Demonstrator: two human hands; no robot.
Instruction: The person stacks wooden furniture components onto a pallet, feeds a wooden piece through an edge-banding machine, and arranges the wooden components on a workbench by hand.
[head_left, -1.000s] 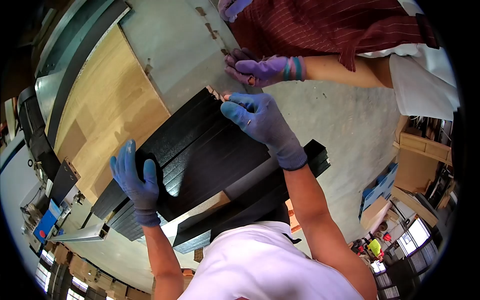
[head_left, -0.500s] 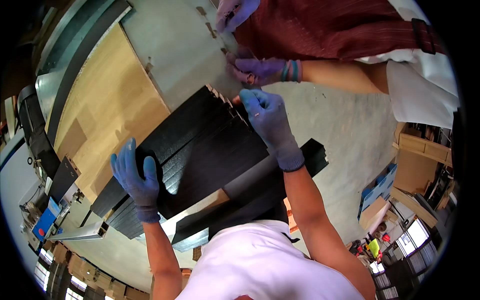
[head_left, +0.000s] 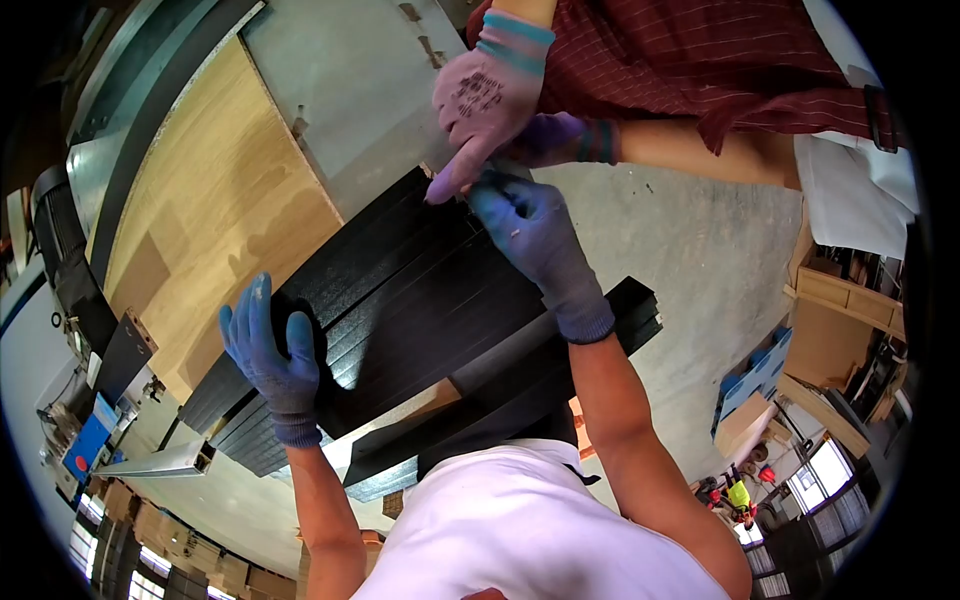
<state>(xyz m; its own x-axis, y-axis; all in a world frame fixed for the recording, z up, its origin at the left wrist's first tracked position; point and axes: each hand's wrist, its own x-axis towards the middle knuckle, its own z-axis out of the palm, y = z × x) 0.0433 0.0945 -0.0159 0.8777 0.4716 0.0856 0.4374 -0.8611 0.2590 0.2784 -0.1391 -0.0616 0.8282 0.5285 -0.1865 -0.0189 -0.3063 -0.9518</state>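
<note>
Long black boards [head_left: 430, 270] lie side by side in a stack in front of me. My left hand [head_left: 268, 350], in a blue glove, rests over the left part of the stack with its fingers apart and nothing in them. At the far right end of the boards, my right hand [head_left: 530, 225] has thumb and fingers pinched together; what they hold, if anything, is hidden. Right beside its fingertips is a co-worker's gloved hand [head_left: 485, 105], one finger pointing down at the board ends. The co-worker's other gloved hand [head_left: 550, 138] is partly hidden behind it.
A wooden panel [head_left: 220, 210] lies left of the boards on a grey surface [head_left: 360, 80]. More black boards [head_left: 630, 310] lie close to my body. A metal profile [head_left: 160, 465] juts out at lower left. Wooden shelving [head_left: 850, 295] and a blue pallet [head_left: 752, 378] stand at right.
A co-worker's hand has come down from the top to the board ends, beside my right hand. My right hand shifted slightly right along the ends. My left hand stayed almost still.
</note>
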